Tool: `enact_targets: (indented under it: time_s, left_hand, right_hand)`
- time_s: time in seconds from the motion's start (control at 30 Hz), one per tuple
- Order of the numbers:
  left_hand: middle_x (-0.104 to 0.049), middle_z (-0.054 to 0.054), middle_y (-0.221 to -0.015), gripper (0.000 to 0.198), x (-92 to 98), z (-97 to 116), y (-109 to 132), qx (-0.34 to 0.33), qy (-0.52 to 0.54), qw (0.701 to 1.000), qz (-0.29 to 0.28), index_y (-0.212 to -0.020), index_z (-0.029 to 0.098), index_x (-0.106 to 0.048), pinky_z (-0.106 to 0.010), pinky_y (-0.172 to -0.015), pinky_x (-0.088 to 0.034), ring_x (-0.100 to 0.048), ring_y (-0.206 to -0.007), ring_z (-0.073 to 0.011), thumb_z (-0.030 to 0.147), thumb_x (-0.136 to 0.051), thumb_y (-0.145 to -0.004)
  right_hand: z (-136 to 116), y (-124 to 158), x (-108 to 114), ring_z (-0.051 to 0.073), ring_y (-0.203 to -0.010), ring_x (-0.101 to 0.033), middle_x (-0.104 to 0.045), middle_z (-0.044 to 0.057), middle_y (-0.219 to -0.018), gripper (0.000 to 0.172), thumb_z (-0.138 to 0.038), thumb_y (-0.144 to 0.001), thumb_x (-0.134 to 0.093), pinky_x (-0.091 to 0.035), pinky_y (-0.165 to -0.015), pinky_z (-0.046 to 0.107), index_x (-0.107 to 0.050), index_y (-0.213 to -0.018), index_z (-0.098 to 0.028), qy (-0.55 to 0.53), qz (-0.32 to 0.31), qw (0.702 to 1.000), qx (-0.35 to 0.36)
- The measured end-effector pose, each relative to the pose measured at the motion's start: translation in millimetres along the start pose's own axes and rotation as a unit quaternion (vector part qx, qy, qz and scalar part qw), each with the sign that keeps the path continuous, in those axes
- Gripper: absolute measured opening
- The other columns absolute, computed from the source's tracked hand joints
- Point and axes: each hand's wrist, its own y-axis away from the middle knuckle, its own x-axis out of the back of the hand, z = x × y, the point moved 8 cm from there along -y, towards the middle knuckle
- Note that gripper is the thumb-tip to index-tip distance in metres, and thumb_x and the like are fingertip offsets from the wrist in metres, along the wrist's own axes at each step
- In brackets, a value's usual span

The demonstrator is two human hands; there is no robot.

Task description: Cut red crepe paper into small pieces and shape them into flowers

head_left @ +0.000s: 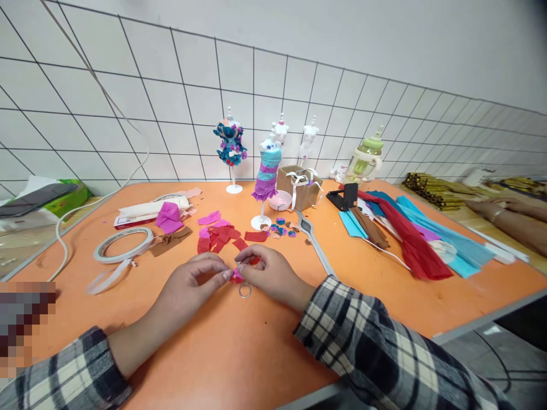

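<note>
My left hand [192, 283] and my right hand [273, 275] meet low over the orange table. Thumb and fingers of both are pinched on a small crumpled pink crepe paper piece [236, 277]. Bits of red show by my right fingers, which partly hide them. Just below the fingertips is a thin metal ring [245, 291]; whether it belongs to a larger tool I cannot tell. Beyond the hands lie cut red paper pieces [222, 235] and magenta paper pieces [209, 218]. Small coloured paper flowers [282, 229] are scattered to the right of them.
A mini dress form [268, 171] in blue and purple paper stands ahead, another dressed form [231, 145] behind left. A cardboard box [305, 193], grey tweezers [316, 245] and paper strips [410, 239] are rightward. Tape roll [147, 239] lies left. Another person's arm [504, 219] rests far right.
</note>
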Motion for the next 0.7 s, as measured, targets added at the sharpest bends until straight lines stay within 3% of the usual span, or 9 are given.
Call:
enact_targets:
  time_s: [0.17, 0.5, 0.7]
  left_hand:
    - [-0.073, -0.003, -0.080, 0.035, -2.9, 0.8, 0.3, -0.001, -0.001, 1.000, -0.014, -0.071, 0.024, -0.074, -0.030, -0.076, -0.054, -0.068, -0.076, -0.0205, 0.052, -0.060, -0.086]
    - [-0.073, -0.003, -0.079, 0.036, -0.9, 9.5, -0.2, -0.008, -0.011, 1.000, -0.010, -0.069, 0.024, -0.072, -0.031, -0.076, -0.054, -0.067, -0.074, -0.0206, 0.053, -0.058, -0.088]
    - [-0.075, -0.004, -0.087, 0.031, -0.6, 7.6, 1.4, 0.001, 0.009, 1.000, -0.013, -0.077, 0.024, -0.074, -0.034, -0.083, -0.055, -0.070, -0.083, -0.0229, 0.052, -0.063, -0.084]
  right_hand:
    - [3.4, 1.8, -10.0, 0.007, -0.055, -0.050, -0.059, -0.004, -0.064, 0.018, -0.031, -0.076, -0.074, -0.036, -0.052, 0.020, -0.065, -0.079, -0.016, -0.039, -0.057, 0.996, -0.049]
    - [7.4, -0.2, -13.4, 0.011, -0.064, -0.056, -0.063, 0.000, -0.073, 0.018, -0.031, -0.076, -0.072, -0.043, -0.058, 0.022, -0.063, -0.078, -0.016, -0.107, -0.078, 0.990, -0.052]
    - [6.7, -2.1, -11.2, 0.007, -0.055, -0.047, -0.058, -0.003, -0.068, 0.012, -0.026, -0.078, -0.068, -0.037, -0.051, 0.019, -0.060, -0.076, -0.018, -0.117, -0.044, 0.992, -0.031]
